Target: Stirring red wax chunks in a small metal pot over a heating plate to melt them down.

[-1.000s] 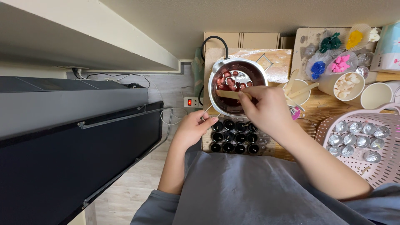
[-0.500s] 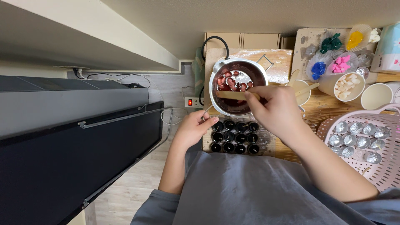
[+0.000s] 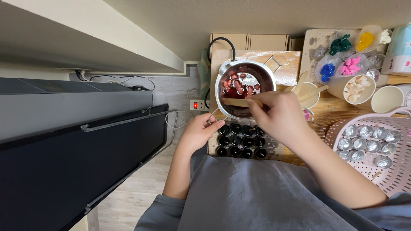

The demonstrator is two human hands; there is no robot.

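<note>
Head view: right hand [image 3: 278,115] gripped flat wooden stick [image 3: 239,102] over metal pot [image 3: 245,87] on worktop [image 3: 329,111]. Left hand [image 3: 198,131], fingers loosely curled, touched pot handle [image 3: 214,114] beside dark candle cups [image 3: 242,140].

Flat wooden stick [image 3: 239,102] across red-filled metal pot [image 3: 245,87]

1. A pale beige wall [image 3: 222,17] fills the top of the view.
2. A light wooden desk [image 3: 329,107] stands at the right.
3. A large black cabinet [image 3: 64,162] with a metal rail takes up the left side.
4. Grey wood-look floor [image 3: 141,188] shows between the cabinet and the desk's left edge.
5. A white power strip [image 3: 198,105] with a red light and cables lies on the floor beside the desk's left edge.
</note>
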